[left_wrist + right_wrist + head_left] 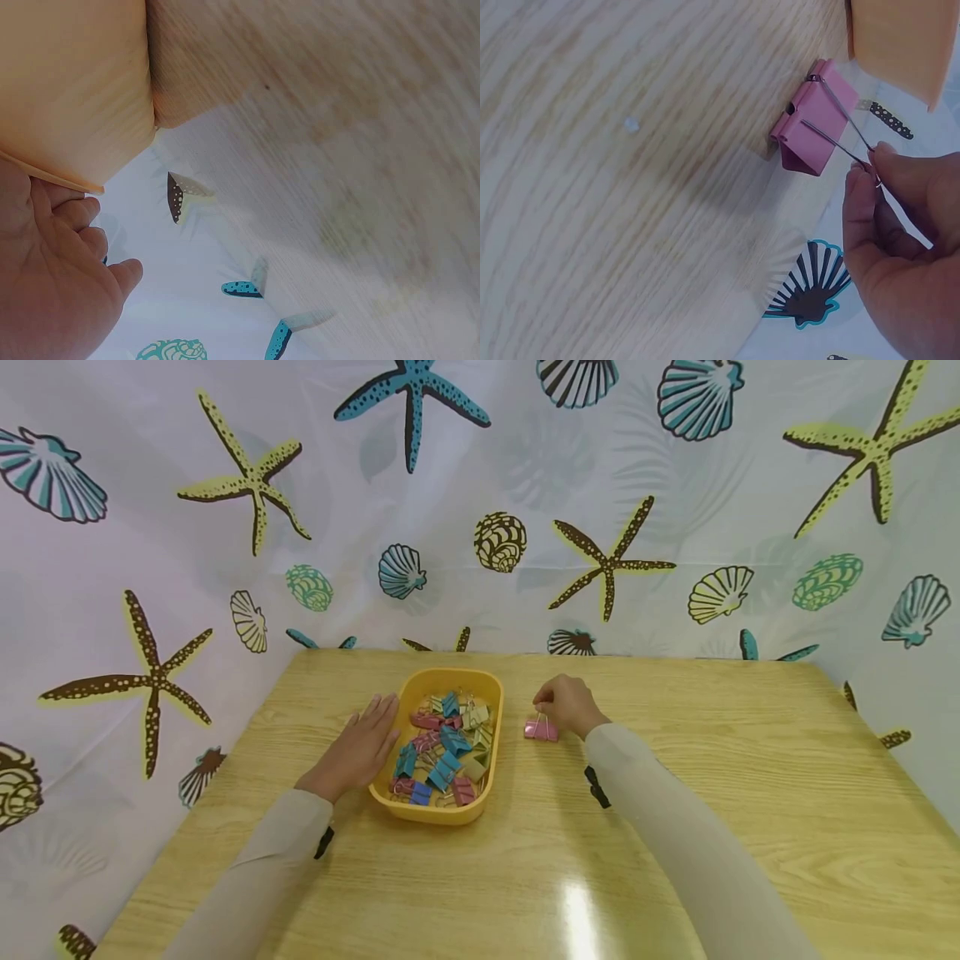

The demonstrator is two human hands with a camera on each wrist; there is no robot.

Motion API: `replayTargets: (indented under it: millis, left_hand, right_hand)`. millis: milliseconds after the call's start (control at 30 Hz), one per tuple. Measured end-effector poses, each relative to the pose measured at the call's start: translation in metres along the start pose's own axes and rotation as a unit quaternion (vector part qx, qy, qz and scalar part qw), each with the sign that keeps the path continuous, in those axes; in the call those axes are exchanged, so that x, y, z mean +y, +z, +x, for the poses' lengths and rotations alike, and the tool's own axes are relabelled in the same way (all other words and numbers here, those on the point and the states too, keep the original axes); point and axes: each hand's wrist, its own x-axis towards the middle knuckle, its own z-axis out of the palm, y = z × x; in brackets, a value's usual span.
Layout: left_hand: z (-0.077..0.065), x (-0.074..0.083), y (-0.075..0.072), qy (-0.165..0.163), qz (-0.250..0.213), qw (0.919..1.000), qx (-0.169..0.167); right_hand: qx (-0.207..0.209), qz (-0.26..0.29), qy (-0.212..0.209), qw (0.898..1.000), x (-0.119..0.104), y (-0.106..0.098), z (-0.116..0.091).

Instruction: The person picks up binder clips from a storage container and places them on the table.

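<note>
A yellow plastic basket [380,793] holds a heap of binder clips [444,768] in blue, pink and yellow. My left hand [358,747] rests on the basket's left rim with its fingers straight. In the left wrist view that hand [64,262] lies against the basket's wall [75,90]. Right of the basket, my right hand [572,703] pinches the wire handle of a pink binder clip [541,729] between thumb and fingertips. The right wrist view shows the clip's pink body [817,124] hanging from the wires, close to the tabletop. Whether it touches the wood I cannot tell.
A light wooden table [735,793] spreads around the basket and reaches far to the right. Behind it and at both sides hangs a white cloth [450,610] printed with starfish and shells. Light glares off the table's near part.
</note>
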Motion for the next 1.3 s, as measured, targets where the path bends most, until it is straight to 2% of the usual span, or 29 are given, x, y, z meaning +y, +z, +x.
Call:
replayTargets:
  millis: [300,567,733,1033,1100,1167,1300]
  left_hand:
    - [0.001,-0.001,0.000,-0.002,0.000,1.0000,0.001]
    - [-0.002,0.001,-0.003,0.000,-0.002,1.0000,0.004]
    - [-0.001,0.001,-0.003,0.000,0.001,1.0000,0.005]
    - [-0.002,0.001,-0.003,0.001,-0.006,1.0000,0.007]
    - [-0.001,0.001,-0.002,0.002,-0.006,0.9999,0.008]
    - [-0.001,0.001,-0.002,0.001,-0.008,0.9999,0.009]
    - [-0.001,0.002,-0.002,-0.003,-0.010,0.9999,0.006]
  right_hand:
    - [-0.009,-0.004,-0.001,1.000,-0.007,-0.006,-0.006]
    - [0.027,-0.036,-0.028,0.999,-0.014,-0.010,-0.008]
    - [0.044,-0.065,-0.072,0.994,-0.034,-0.018,-0.015]
    - [0.028,-0.110,-0.151,0.982,-0.083,-0.030,-0.026]
    - [0.013,-0.119,-0.183,0.976,-0.094,-0.033,-0.028]
    - [-0.013,-0.134,-0.229,0.964,-0.104,-0.034,-0.029]
    - [-0.075,-0.177,-0.328,0.925,-0.125,-0.034,-0.031]
